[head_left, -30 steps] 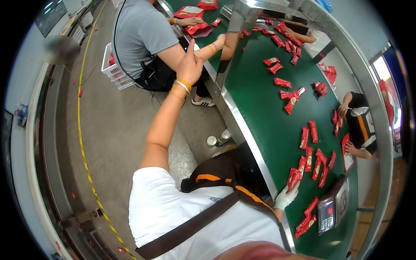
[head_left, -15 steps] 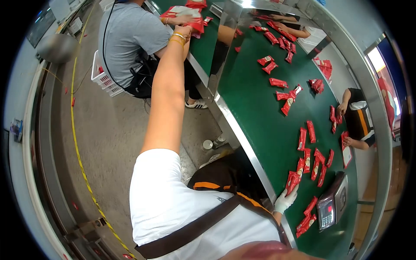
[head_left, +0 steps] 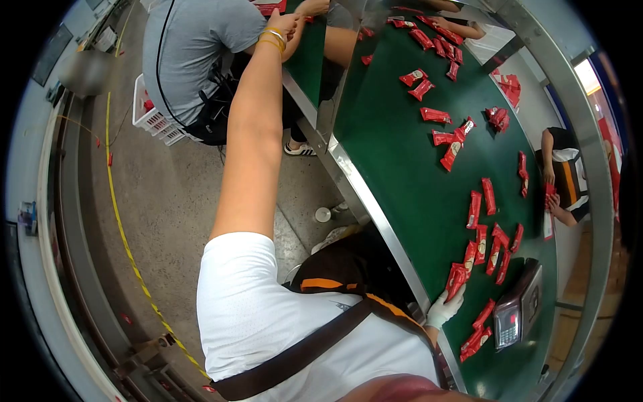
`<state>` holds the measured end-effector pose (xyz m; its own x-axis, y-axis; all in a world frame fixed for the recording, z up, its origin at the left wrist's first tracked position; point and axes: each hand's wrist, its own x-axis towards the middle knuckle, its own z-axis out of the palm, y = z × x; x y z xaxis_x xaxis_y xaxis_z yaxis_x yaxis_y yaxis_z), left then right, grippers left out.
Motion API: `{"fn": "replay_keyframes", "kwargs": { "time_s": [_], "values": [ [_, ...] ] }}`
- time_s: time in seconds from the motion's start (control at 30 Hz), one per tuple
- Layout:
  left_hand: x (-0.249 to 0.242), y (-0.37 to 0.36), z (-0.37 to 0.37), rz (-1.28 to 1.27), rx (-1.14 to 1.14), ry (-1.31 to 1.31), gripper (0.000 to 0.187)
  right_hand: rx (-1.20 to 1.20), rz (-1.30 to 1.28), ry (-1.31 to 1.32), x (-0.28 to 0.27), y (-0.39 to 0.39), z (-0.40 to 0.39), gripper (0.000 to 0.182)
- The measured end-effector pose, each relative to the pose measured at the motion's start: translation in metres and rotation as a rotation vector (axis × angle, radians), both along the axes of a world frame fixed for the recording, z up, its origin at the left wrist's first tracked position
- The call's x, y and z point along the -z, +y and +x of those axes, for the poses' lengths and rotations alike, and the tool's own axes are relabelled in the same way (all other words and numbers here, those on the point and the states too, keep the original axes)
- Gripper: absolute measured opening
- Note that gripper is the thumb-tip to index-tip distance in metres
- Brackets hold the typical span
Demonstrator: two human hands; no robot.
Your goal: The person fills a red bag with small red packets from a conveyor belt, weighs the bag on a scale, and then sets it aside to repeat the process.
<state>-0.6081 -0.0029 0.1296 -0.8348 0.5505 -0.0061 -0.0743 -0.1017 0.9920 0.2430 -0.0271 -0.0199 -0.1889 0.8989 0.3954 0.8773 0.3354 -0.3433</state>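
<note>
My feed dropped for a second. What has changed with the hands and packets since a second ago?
The left hand, raised in mid-air before, has stretched out to the far end of the green table beside the person in grey. The gloved right hand stays on the same red packet at the near edge. The scale is unmoved.

A green conveyor belt [head_left: 402,174] with a steel rim carries scattered red snack packets [head_left: 483,234]. A small digital scale [head_left: 516,309] sits on the belt; most packets lie in a cluster just beside it, while others lie well apart from it further up the belt.
</note>
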Motion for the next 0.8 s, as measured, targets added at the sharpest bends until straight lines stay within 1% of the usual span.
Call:
{"fn": "replay_keyframes", "kwargs": {
  "time_s": [0.03,0.07,0.1,0.17,0.2,0.33,0.47,0.57,0.63,0.67,0.7,0.77,0.8],
  "values": [
    [-0.007,-0.002,0.017,-0.039,-0.097,0.020,0.080,0.002,0.007,-0.011,0.001,0.001,0.000,0.063],
    [-0.010,-0.001,0.030,-0.010,-0.187,-0.017,0.046,0.002,0.004,-0.010,0.001,0.001,-0.001,0.063],
    [-0.007,0.001,0.023,-0.013,-0.187,-0.016,0.046,0.015,-0.001,-0.007,0.001,0.001,-0.001,0.062],
    [0.005,0.004,0.005,-0.088,-0.090,-0.120,0.014,0.029,-0.010,-0.002,0.001,0.001,-0.001,0.062],
    [0.005,0.002,0.011,-0.102,-0.111,-0.123,0.026,0.024,-0.018,0.004,-0.001,0.001,-0.002,0.061],
    [0.009,-0.001,0.011,-0.136,-0.066,-0.177,0.029,0.012,-0.032,0.016,0.000,0.002,0.000,0.061],
    [0.018,-0.006,0.009,-0.141,-0.101,-0.165,0.029,0.008,-0.012,0.021,0.000,0.001,-0.002,0.061],
    [0.022,-0.019,0.025,-0.078,-0.161,-0.113,0.025,0.008,-0.018,0.027,0.001,0.003,0.001,0.061],
    [0.026,-0.028,0.038,-0.055,-0.253,-0.111,0.013,0.040,-0.046,0.019,0.002,0.003,0.000,0.059],
    [0.039,-0.030,0.032,-0.077,-0.230,-0.115,0.020,0.043,-0.047,0.023,0.002,0.002,-0.001,0.059],
    [0.055,-0.035,0.026,-0.078,-0.229,-0.114,0.020,0.045,-0.058,0.025,0.001,0.003,-0.002,0.060],
    [0.081,-0.043,0.021,0.090,-0.278,-0.026,0.024,0.049,-0.069,0.025,0.000,0.003,0.001,0.060],
    [0.086,-0.053,0.038,0.165,-0.552,0.341,0.025,0.036,-0.066,0.033,0.000,0.003,0.002,0.060]
  ]
}}
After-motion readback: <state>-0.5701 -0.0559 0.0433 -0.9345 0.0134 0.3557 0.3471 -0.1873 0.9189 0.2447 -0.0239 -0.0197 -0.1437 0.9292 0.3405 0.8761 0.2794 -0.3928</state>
